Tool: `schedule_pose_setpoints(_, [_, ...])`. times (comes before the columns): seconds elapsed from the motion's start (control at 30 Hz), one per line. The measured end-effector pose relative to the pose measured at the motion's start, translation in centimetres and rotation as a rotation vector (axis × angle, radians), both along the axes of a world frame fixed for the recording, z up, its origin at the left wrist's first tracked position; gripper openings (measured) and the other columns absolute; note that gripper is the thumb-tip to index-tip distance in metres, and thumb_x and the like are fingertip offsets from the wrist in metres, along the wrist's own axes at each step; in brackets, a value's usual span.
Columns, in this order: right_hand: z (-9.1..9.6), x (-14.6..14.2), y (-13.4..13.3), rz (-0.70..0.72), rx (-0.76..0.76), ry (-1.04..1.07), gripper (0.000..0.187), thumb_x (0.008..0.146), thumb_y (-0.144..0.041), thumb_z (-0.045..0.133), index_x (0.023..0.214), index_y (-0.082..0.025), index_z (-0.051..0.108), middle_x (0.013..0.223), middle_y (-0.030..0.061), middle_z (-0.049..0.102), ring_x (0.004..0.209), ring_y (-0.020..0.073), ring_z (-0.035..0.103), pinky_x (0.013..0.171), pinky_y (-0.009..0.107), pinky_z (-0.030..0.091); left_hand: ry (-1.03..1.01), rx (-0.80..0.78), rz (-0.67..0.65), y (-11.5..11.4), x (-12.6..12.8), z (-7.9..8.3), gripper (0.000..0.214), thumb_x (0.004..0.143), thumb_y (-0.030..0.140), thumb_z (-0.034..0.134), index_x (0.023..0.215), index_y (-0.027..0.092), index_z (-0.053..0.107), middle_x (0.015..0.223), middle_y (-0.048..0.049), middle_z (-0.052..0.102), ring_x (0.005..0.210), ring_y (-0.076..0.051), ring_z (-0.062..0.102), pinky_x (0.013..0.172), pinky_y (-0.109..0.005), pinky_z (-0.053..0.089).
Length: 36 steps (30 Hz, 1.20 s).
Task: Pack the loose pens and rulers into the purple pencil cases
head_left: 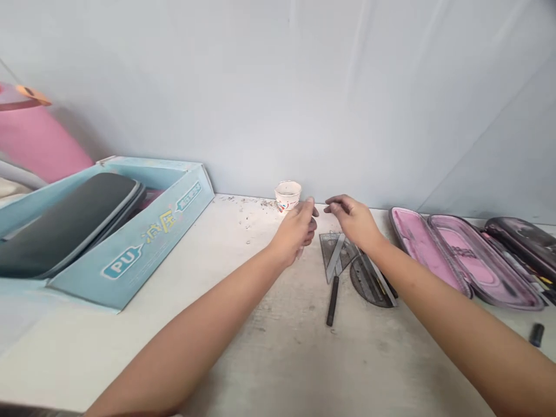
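A study desk (278, 359) against a pale wall (278, 87); set squares (332, 252), a protractor (369, 284), an open pink pencil case (464, 260) suggest a student's home workspace.

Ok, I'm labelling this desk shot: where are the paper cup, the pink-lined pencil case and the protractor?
Paper cup (287, 202), head view, on its printed side.
Pink-lined pencil case (464, 260), head view, on its lining.
Protractor (365, 284), head view, on its dark plate.

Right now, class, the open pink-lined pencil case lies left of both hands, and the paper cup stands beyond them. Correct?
No: the head view shows the open pink-lined pencil case right of the left hand and the right hand; the paper cup stands beyond them.
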State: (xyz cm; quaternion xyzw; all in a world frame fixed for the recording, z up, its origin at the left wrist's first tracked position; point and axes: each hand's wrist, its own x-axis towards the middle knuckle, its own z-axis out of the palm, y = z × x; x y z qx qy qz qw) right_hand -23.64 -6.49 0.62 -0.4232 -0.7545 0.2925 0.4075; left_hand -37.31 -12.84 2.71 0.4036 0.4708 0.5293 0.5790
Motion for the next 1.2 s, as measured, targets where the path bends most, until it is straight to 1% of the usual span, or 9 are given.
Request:
schedule_pose_setpoints(0.1, [-1.3, 0.9, 1.3, -0.116, 0.152, -0.556, 0.026, 0.085, -0.031, 0.045, 0.103, -0.018, 0.058, 0.094, 0.0097, 0.066, 0.089, 0.0213, 0.059, 0.078, 0.034, 0.040, -0.043, 0.001, -0.019, 1.3, -0.8, -0.2, 0.040, 0.080, 0.059, 0.043, 0.075, 0.019, 0.044, 0.051, 0.0073, 0.032, 0.038, -0.003, 0.029, 0.036, -0.014, 0.021])
schedule_pose_setpoints(0.2, [-1.6, 1.0, 1.7, -0.082, 0.249, -0.848, 0.027, 0.087, -0.031, 0.044, 0.104, -0.016, 0.057, 0.096, 0.0117, 0.066, 0.092, 0.0231, 0.057, 0.080, 0.035, 0.039, -0.050, -0.031, -0.049, 1.6, -0.9, -0.5, 0.043, 0.079, 0.061, 0.044, 0.076, 0.018, 0.045, 0.053, 0.0064, 0.035, 0.039, -0.004, 0.032, 0.037, -0.015, 0.025])
schedule_pose_setpoints(0.33, [-0.2, 1.2, -0.7, 0.093, 0.465, -0.860, 0.029, 0.088, -0.028, 0.041, 0.107, -0.014, 0.057, 0.104, 0.0112, 0.063, 0.103, 0.0237, 0.050, 0.085, 0.036, 0.038, -0.066, -0.048, -0.038, 0.8, -1.0, -0.7, 0.042, 0.081, 0.060, 0.042, 0.077, 0.018, 0.045, 0.053, 0.0054, 0.038, 0.040, -0.005, 0.034, 0.038, -0.016, 0.027])
schedule_pose_setpoints(0.53, [0.3, 3.8, -8.8, 0.641, 0.720, -0.952, 0.022, 0.085, -0.015, 0.043, 0.100, -0.017, 0.059, 0.099, 0.0087, 0.062, 0.092, 0.0192, 0.052, 0.077, 0.033, 0.041, -0.077, -0.072, 0.047, -0.7, -1.5, -0.4, 0.038, 0.081, 0.054, 0.046, 0.076, 0.017, 0.045, 0.052, 0.0051, 0.040, 0.040, -0.005, 0.035, 0.039, -0.018, 0.029])
schedule_pose_setpoints(0.67, [-0.9, 5.2, -10.6, 0.705, 0.839, -0.940, 0.020, 0.087, -0.013, 0.040, 0.092, -0.017, 0.059, 0.103, 0.0094, 0.061, 0.096, 0.0183, 0.053, 0.076, 0.033, 0.043, -0.077, -0.079, 0.092, -2.3, -0.1, -0.2, 0.023, 0.082, 0.038, 0.047, 0.078, 0.016, 0.048, 0.055, 0.0037, 0.042, 0.044, -0.007, 0.040, 0.044, -0.019, 0.035])
schedule_pose_setpoints(0.8, [-1.1, 6.7, -10.1, 0.480, 0.741, -0.683, 0.019, 0.086, -0.018, 0.041, 0.097, -0.015, 0.056, 0.101, 0.0109, 0.062, 0.097, 0.0202, 0.056, 0.079, 0.035, 0.046, -0.012, 0.002, 0.115, -4.2, 2.2, -0.1, 0.010, 0.080, 0.022, 0.044, 0.083, 0.015, 0.051, 0.063, 0.0011, 0.048, 0.052, -0.008, 0.046, 0.052, -0.020, 0.040])
schedule_pose_setpoints(0.97, [-0.4, 9.9, -9.2, 0.057, 0.327, -0.090, 0.033, 0.084, -0.028, 0.047, 0.116, -0.021, 0.044, 0.102, 0.0083, 0.062, 0.091, 0.0192, 0.061, 0.080, 0.036, 0.049, 0.495, 0.188, 0.009, -5.4, 5.0, -0.4, 0.017, 0.083, 0.029, 0.045, 0.094, 0.019, 0.052, 0.068, 0.0012, 0.052, 0.060, -0.010, 0.049, 0.059, -0.021, 0.041])
schedule_pose_setpoints(1.07, [-0.1, 11.3, -7.9, -0.041, 0.101, 0.390, 0.047, 0.081, -0.031, 0.053, 0.123, -0.026, 0.031, 0.097, 0.0034, 0.062, 0.090, 0.0164, 0.062, 0.077, 0.035, 0.052, 0.821, 0.296, -0.027, -4.9, 7.0, -0.9, 0.024, 0.083, 0.028, 0.044, 0.105, 0.021, 0.052, 0.078, -0.0009, 0.058, 0.073, -0.014, 0.054, 0.070, -0.025, 0.042])
schedule_pose_setpoints(1.2, [-0.7, 12.2, -6.1, -0.078, -0.087, 0.835, 0.044, 0.075, -0.034, 0.060, 0.109, -0.029, 0.034, 0.089, -0.0028, 0.059, 0.090, 0.0140, 0.061, 0.075, 0.034, 0.054, 1.035, 0.372, -0.078, -3.8, 10.2, -1.7, 0.029, 0.086, 0.026, 0.039, 0.112, 0.020, 0.050, 0.093, -0.0048, 0.062, 0.088, -0.018, 0.056, 0.081, -0.028, 0.042])
